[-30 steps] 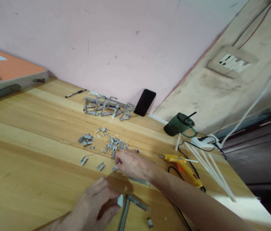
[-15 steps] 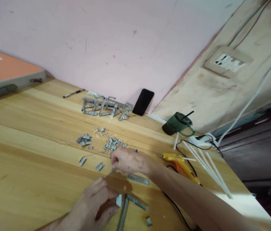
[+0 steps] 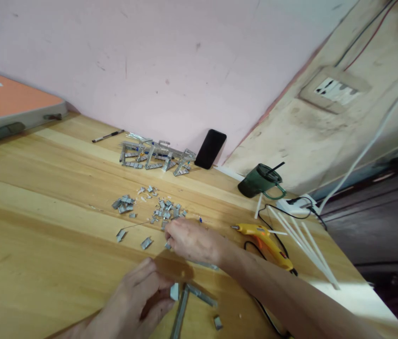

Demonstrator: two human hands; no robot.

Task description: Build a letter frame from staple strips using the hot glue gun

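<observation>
My left hand (image 3: 139,296) is closed around a small pale metal piece (image 3: 174,292), pinched between thumb and fingers near the front of the table. Farther forward, my right hand (image 3: 192,239) bends down to the wood, its fingers pressed together at a small metal piece (image 3: 168,245). The fingertips partly cover that piece. Beside my left hand lie two metal strips joined at an angle (image 3: 181,308). Another flat strip (image 3: 206,266) is mostly hidden under my right forearm. A pile of small bent metal bits (image 3: 167,209) lies just past my right hand.
A yellow glue gun (image 3: 262,238) with a black cord lies right of my arm, near white glue sticks (image 3: 308,254). Behind stand a green mug (image 3: 258,181), a leaning phone (image 3: 210,149) and assembled metal frames (image 3: 153,155). More metal pieces (image 3: 124,205) lie left.
My right hand has shifted slightly right and its forearm has come lower, covering more of the flat strip. My left hand stays nearly still with its piece.
</observation>
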